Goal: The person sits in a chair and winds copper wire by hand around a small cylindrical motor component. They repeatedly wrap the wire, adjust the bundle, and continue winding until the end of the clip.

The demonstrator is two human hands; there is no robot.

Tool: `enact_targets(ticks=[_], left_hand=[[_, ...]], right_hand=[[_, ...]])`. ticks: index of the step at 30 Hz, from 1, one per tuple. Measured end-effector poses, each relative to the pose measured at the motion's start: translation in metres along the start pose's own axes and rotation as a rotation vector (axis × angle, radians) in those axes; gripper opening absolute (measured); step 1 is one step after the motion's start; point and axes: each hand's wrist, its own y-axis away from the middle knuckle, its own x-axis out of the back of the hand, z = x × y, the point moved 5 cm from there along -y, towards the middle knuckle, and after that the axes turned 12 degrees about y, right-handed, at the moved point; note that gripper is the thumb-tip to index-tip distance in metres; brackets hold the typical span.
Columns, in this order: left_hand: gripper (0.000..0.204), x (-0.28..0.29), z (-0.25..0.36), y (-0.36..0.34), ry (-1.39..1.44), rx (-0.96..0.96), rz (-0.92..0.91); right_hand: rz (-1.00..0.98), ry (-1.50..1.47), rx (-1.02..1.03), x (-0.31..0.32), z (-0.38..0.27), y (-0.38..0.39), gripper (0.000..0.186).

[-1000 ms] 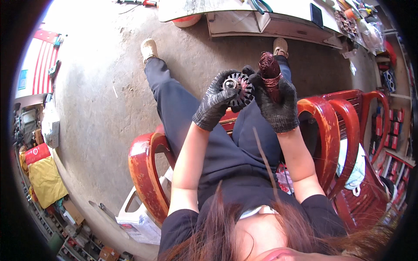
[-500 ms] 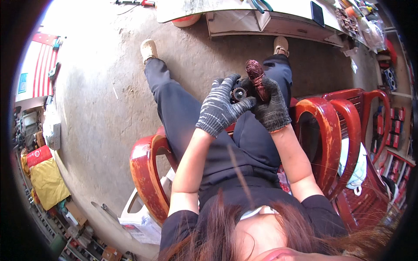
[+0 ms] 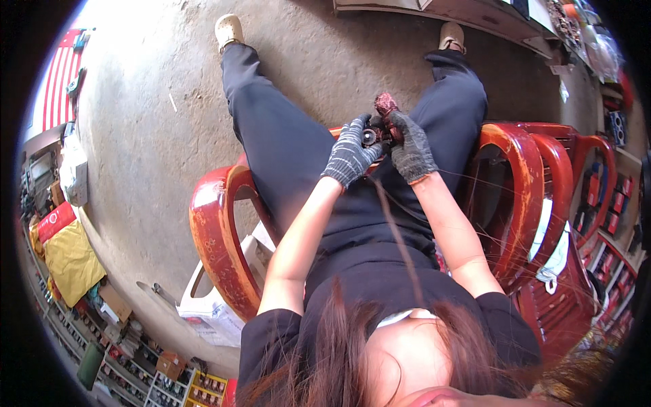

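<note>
Both my hands wear dark grey knitted gloves and meet over my lap. My left hand (image 3: pixel 350 154) is closed around a small dark cylindrical part (image 3: pixel 369 137) with a shiny round end turned up; its exact kind does not show. Closed on a reddish-brown bundle of wire (image 3: pixel 386 104), my right hand (image 3: pixel 413 149) is tight beside the left. The bundle's upper end sticks out past the fingers, and its lower part is hidden by the glove. Whether the part and the bundle touch, I cannot tell.
I sit between worn red wooden armrests (image 3: pixel 215 217). A white desk (image 3: pixel 407 5) stands past my feet. On the red seat to the right lies a light blue face mask (image 3: pixel 556 261). Shelves of small goods (image 3: pixel 122 366) and a yellow bag (image 3: pixel 74 264) line the left side.
My hands have drawn closer together and slightly toward my body. The wire bundle sits lower behind the right fingers. The whole view has shifted, showing less of the desk.
</note>
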Motion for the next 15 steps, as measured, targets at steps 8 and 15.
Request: enact_targets(ticks=[8, 15], left_hand=[[0.061, -0.003, -0.026, -0.002, -0.194, 0.074, -0.001], [0.043, 0.003, 0.010, 0.008, -0.260, -0.096, 0.120]], right_hand=[[-0.019, 0.258, 0.123, 0.039, 0.063, -0.030, 0.045], [-0.111, 0.243, -0.012, 0.039, 0.062, -0.023, 0.028]])
